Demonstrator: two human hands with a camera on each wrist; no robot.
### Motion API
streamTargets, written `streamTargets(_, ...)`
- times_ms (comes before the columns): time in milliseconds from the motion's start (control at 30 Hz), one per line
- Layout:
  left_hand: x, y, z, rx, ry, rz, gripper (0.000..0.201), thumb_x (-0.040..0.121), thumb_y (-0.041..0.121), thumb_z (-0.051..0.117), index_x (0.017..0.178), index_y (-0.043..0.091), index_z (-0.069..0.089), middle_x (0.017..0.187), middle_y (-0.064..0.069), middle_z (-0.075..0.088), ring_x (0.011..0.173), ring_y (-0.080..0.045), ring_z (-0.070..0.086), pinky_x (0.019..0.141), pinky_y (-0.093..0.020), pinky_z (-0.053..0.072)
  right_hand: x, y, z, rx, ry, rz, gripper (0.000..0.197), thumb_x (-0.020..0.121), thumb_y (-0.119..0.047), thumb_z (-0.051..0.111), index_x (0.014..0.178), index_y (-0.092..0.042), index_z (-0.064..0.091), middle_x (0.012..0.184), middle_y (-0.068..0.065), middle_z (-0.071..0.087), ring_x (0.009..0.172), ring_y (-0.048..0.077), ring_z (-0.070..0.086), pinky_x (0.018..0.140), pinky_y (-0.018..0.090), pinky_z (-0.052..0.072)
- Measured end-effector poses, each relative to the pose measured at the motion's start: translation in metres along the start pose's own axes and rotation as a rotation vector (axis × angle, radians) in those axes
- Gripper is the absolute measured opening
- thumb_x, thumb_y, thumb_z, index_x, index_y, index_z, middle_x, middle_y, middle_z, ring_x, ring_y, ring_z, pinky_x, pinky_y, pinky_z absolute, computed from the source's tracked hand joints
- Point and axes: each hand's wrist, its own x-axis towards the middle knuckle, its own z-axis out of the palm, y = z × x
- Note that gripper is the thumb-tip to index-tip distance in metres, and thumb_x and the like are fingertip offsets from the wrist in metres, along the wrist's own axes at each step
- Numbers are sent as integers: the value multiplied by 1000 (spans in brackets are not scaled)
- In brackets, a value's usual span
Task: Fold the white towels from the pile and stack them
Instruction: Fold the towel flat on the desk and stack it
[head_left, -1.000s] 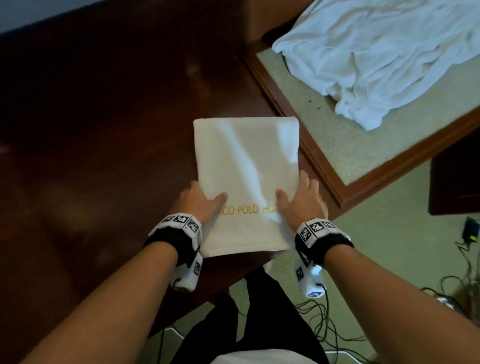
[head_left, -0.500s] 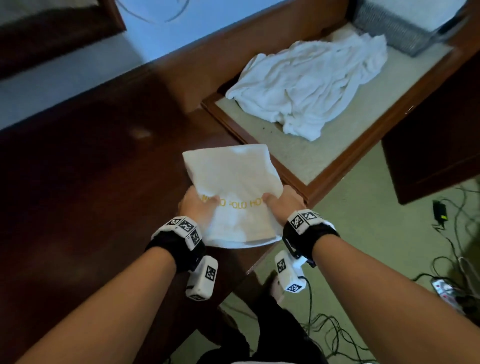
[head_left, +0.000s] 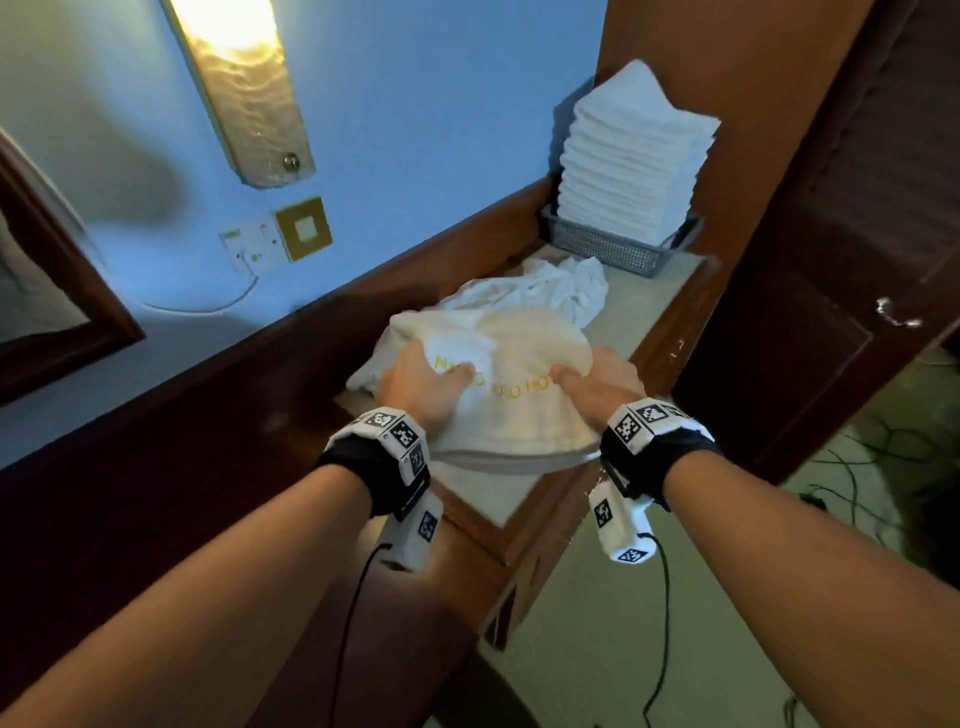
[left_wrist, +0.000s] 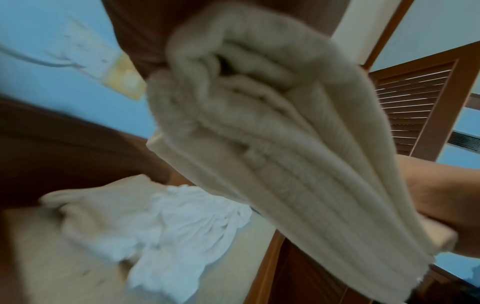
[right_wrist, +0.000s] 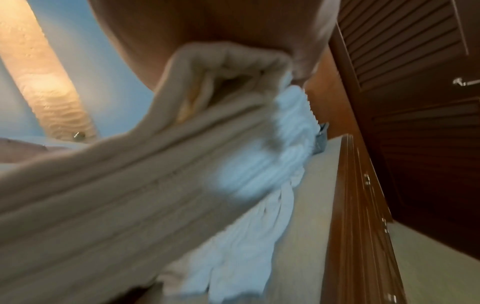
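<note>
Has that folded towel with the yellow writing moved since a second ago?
Yes. The folded towel has left the dark wooden desktop; both hands now carry it above the crumpled pile, toward the stack.

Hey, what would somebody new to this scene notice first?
Both hands, left hand and right hand, grip a folded towel with gold lettering, centre frame. Behind it lies a crumpled white pile, and a tall stack of folded towels fills a basket at the back right.
</note>
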Motion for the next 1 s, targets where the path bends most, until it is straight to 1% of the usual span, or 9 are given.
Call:
streamTargets(67, 23, 37, 22, 23, 7, 53, 59, 74, 59, 63, 121, 24, 61, 112, 2, 68, 106, -24, 63, 76, -29, 44, 29, 11, -36, -3, 39, -27, 53, 89, -51, 61, 126, -14, 58, 122, 11, 64, 112, 33, 60, 90, 36, 48)
streamTargets(133, 44, 75, 46, 23, 10, 91, 56, 76, 58, 64, 120, 24, 61, 106, 5, 69, 99, -20, 64, 67, -26, 41, 58, 23, -72, -26, 63, -61, 51, 89, -51, 60, 124, -14, 58, 121, 11, 65, 112, 33, 60, 90, 36, 48)
streamTargets(233, 72, 128, 83, 28, 30, 168, 46, 79, 53, 67, 116, 25, 66, 104, 5, 70, 101, -20, 64, 75, -27, 41, 99, 42, -125, -43, 98, -112, 48, 90, -49, 59, 122, -13, 59, 118, 11, 65, 109, 33, 61, 87, 34, 47)
streamTargets(333, 94, 178, 119, -25, 35, 167, 52, 80, 49, 73, 119, 16, 64, 109, -1, 68, 105, -24, 62, 80, -33, 48, 136, 63, -174, -37, 118, -128, 47, 91, -49, 59, 124, -16, 59, 118, 9, 65, 110, 32, 61, 83, 31, 44)
streamTargets(500, 130, 245, 169, -44, 22, 213, 54, 82, 46, 74, 123, 14, 62, 114, -4, 67, 107, -25, 62, 79, -31, 45, 193, 92, -237, -59, 168, -128, 51, 89, -53, 60, 122, -15, 57, 119, 11, 65, 111, 33, 62, 86, 34, 46)
streamTargets(633, 166, 288, 201, -25, 6, 270, 46, 84, 42, 73, 119, 14, 64, 110, -3, 68, 100, -22, 63, 75, -27, 42, 240, 104, -272, -131, 210, -112, 49, 90, -54, 58, 120, -15, 57, 118, 15, 64, 109, 37, 60, 90, 40, 49)
streamTargets(733, 201, 317, 225, -6, -1, 292, 42, 83, 43, 73, 114, 15, 66, 106, 0, 67, 95, -19, 61, 74, -26, 39, 281, 112, -293, -149, 236, -81, 51, 89, -55, 57, 121, -15, 56, 118, 14, 63, 107, 38, 61, 89, 42, 51)
streamTargets(867, 255, 359, 260, -17, -43, 330, 49, 75, 52, 72, 107, 15, 68, 104, -1, 70, 99, -21, 65, 77, -30, 45, 343, 122, -323, -167, 270, -77, 49, 90, -53, 57, 119, -14, 57, 116, 13, 63, 104, 37, 61, 79, 37, 47)
streamTargets(1000, 313, 405, 294, -63, -52, 374, 40, 81, 44, 74, 106, 14, 67, 104, 0, 70, 100, -20, 64, 81, -30, 46, 410, 128, -359, -167, 311, -76, 46, 90, -52, 57, 115, -14, 58, 114, 14, 64, 103, 37, 61, 79, 38, 48)
